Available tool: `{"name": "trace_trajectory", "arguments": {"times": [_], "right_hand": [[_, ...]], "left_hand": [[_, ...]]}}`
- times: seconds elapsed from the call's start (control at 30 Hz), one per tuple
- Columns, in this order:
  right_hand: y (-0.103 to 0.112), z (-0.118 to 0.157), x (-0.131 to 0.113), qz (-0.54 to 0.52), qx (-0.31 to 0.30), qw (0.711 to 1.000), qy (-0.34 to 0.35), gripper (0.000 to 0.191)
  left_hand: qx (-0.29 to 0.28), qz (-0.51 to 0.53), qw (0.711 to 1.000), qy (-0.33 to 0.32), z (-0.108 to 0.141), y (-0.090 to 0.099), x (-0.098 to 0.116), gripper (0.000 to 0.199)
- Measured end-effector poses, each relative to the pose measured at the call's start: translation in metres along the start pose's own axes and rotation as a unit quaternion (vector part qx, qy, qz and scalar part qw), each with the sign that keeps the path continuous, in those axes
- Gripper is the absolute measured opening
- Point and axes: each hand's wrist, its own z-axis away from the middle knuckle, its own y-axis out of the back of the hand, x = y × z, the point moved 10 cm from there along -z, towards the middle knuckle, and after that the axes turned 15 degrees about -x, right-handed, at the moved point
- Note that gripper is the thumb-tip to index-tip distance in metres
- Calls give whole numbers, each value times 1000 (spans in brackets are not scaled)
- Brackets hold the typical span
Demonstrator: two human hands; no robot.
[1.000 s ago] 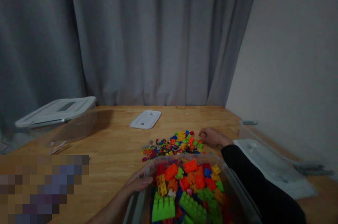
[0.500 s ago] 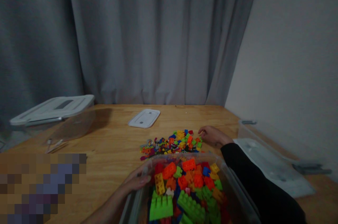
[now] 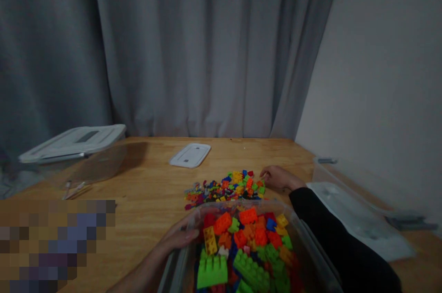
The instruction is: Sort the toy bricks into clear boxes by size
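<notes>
A clear plastic bin (image 3: 307,242), full of toy building blocks (image 3: 251,269), sits close in front of me. My left hand (image 3: 181,236) grips its left rim, the thumb over the edge and the fingers mostly hidden behind the wall. Beyond the bin, a loose pile of smaller toy blocks (image 3: 238,187) in many colours is spread on the table. At the pile's right edge is my right hand (image 3: 278,177), low over the wood, fingers curled together. Whatever may be between those fingertips is too small to make out.
A white lid (image 3: 190,155) lies flat behind the pile on the wooden table (image 3: 148,219). At left stands a clear box with a white lid (image 3: 76,142). Another clear bin (image 3: 348,182) and a translucent sheet (image 3: 359,219) are at right, near the wall. A grey curtain (image 3: 193,49) hangs behind.
The whole view has shifted very slightly to the right in the picture. Both hands, the bin and the pile keep nearly the same places relative to each other.
</notes>
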Motion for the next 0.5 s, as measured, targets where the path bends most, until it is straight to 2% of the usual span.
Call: {"name": "trace_trajectory", "arguments": {"times": [0.27, 0.5], "right_hand": [[-1, -1, -10, 12, -1, 1000, 13, 38], [-3, -6, -1, 10, 4, 1000, 7, 39]], "left_hand": [[-19, -11, 1000, 16, -7, -8, -2, 69], [-8, 4, 1000, 3, -5, -12, 4, 67]]}}
